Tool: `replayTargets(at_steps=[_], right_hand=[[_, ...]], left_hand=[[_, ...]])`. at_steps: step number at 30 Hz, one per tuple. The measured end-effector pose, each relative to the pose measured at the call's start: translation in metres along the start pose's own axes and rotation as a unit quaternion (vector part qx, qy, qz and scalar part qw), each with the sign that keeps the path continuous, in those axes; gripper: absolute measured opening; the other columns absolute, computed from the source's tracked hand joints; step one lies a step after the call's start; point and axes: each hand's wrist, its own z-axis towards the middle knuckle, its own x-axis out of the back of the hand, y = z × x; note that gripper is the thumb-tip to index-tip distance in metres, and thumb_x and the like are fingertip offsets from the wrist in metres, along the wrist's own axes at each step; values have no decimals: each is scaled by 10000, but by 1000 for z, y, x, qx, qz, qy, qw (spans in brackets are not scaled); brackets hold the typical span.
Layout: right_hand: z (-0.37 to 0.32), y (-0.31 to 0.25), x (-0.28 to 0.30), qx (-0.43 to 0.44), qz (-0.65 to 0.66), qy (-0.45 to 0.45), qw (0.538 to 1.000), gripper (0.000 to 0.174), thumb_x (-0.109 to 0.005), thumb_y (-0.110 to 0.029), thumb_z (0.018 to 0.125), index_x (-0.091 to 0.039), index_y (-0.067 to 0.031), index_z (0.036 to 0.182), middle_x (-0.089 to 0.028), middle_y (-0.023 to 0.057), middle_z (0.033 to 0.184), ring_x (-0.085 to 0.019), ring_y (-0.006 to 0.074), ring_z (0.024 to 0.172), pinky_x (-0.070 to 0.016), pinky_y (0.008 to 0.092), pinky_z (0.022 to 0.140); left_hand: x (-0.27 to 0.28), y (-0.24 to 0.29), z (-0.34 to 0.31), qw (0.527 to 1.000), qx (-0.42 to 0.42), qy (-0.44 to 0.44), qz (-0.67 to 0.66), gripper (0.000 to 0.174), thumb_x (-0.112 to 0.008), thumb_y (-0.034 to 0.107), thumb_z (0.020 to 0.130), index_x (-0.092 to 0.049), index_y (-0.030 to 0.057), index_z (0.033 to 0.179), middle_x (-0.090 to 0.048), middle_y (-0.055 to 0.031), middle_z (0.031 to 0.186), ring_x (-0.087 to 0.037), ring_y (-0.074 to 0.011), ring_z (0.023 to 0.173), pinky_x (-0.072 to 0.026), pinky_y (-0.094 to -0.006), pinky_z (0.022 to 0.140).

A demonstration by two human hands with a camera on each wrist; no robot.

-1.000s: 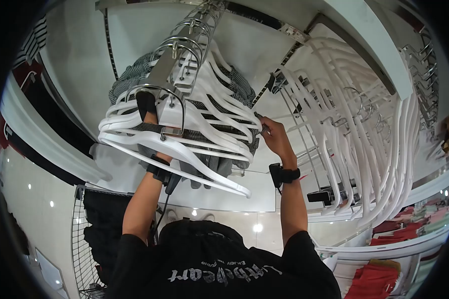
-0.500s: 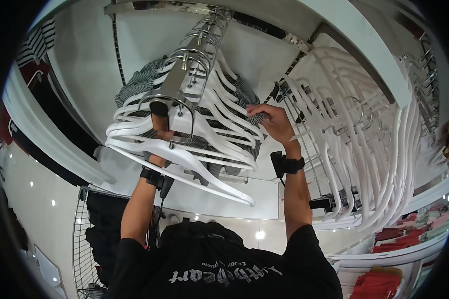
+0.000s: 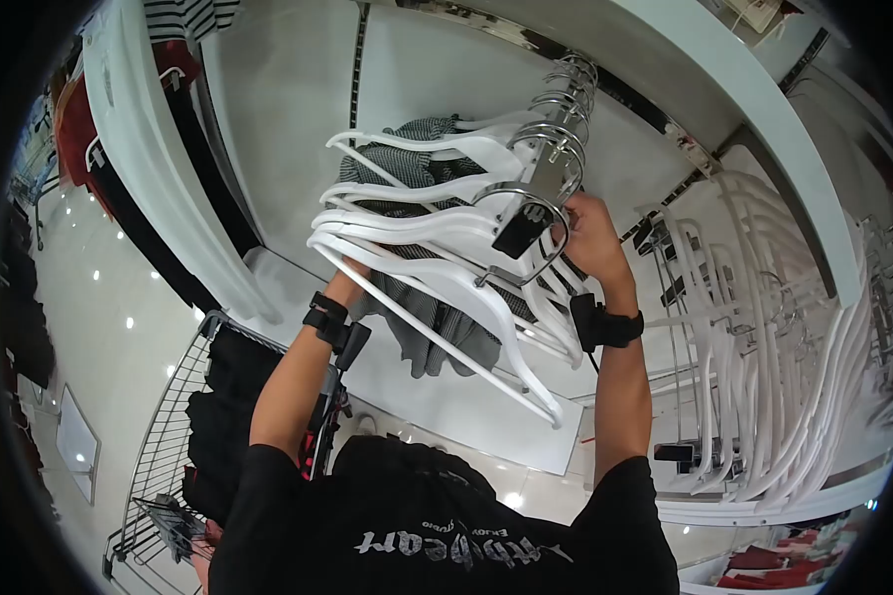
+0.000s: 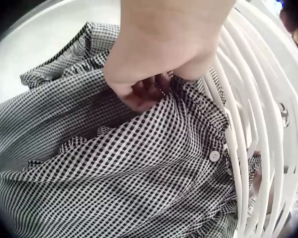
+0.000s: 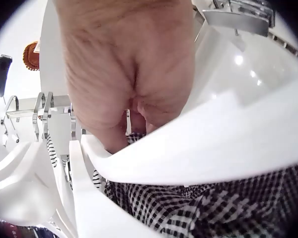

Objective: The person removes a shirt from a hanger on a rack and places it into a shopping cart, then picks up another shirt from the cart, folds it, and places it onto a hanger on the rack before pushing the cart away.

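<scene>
Black-and-white checked garments (image 3: 446, 332) hang among white hangers (image 3: 437, 263) on a metal rail (image 3: 556, 164). In the left wrist view the left hand (image 4: 164, 54) has its fingers curled into the checked cloth (image 4: 154, 148), gripping its edge beside a white button. The head view has the left hand (image 3: 352, 278) mostly hidden behind the front hangers. The right hand (image 3: 595, 238) is at the rail's right side, behind the hanger hooks. From the right wrist the right hand (image 5: 131, 74) reaches down behind a white hanger (image 5: 203, 144) onto checked cloth, fingertips hidden.
More white hangers (image 3: 764, 377) hang on a rack at the right. A wire cart (image 3: 154, 446) with black clothes stands at the lower left. Striped, red and black garments hang at the upper left. A white shelf (image 3: 526, 426) lies below the rail.
The rail and hangers appear further right as the head view shifts. The front hangers now spread to the left of the rail. The right hand has moved from the hangers' right ends to beside the rail.
</scene>
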Motion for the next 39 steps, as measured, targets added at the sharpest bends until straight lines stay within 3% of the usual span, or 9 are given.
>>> replayTargets(at_steps=[11,13,17,20,23,26,29,34,39], right_hand=[[24,-38,1,79,-63,9,995,209,-518,80,702,-587,36,895,-566,54,729,-475,83,680,-402,213,612],[32,-22,3,79,-52,1,995,185,-546,59,710,-601,32,884,-564,41,698,-466,81,661,-396,219,598],[42,-20,8,54,-38,-57,996,374,-739,-103,622,-615,-11,962,-618,88,976,-566,202,962,-413,327,894],[49,-15,9,47,-52,-36,997,307,-729,-137,631,-646,-13,900,-630,89,962,-573,216,963,-417,335,892],[54,-22,-3,146,-18,30,989,175,-621,61,726,-617,24,897,-643,42,812,-547,96,724,-467,255,689],[55,-30,-5,118,29,13,993,204,-583,102,729,-620,16,910,-652,55,863,-583,117,793,-481,265,725],[59,-30,-4,116,66,-18,991,250,-556,130,725,-613,13,938,-652,60,886,-602,134,843,-486,267,745],[67,-21,-4,174,-5,-8,985,446,-545,135,605,-564,11,1034,-650,68,901,-606,137,846,-487,253,722],[65,-21,-4,76,148,-11,986,411,-539,134,638,-576,9,1028,-652,64,880,-604,125,832,-489,236,699]], left_hand=[[16,60,29,994,-41,91,49,392,-594,126,844,-396,82,1179,-521,-37,947,-544,-122,727,-481,-260,730],[17,70,34,973,-112,91,179,566,-603,66,817,-295,119,1288,-537,-51,979,-552,-111,753,-485,-242,711],[16,86,44,989,-78,72,100,804,-633,42,779,-133,138,1401,-584,-48,887,-566,-108,757,-492,-254,706],[24,97,46,997,-47,13,59,902,-645,15,760,-58,158,1430,-602,-58,832,-576,-114,730,-496,-263,703],[33,101,50,998,-19,-12,56,990,-645,-37,739,7,211,1442,-619,-83,821,-589,-124,723,-501,-274,695],[31,111,52,999,32,16,14,1050,-614,-126,714,35,272,1438,-629,-127,877,-602,-138,752,-507,-281,700],[39,115,58,999,53,-6,7,1029,-597,-144,710,7,258,1441,-626,-120,904,-603,-138,767,-505,-269,704],[53,105,60,997,57,-17,45,658,-530,-105,777,-336,127,1362,-626,-76,984,-600,-116,828,-495,-228,707],[59,94,61,995,48,-27,87,369,-483,-94,808,-591,27,1140,-627,-56,963,-576,-88,830,-484,-227,702]])
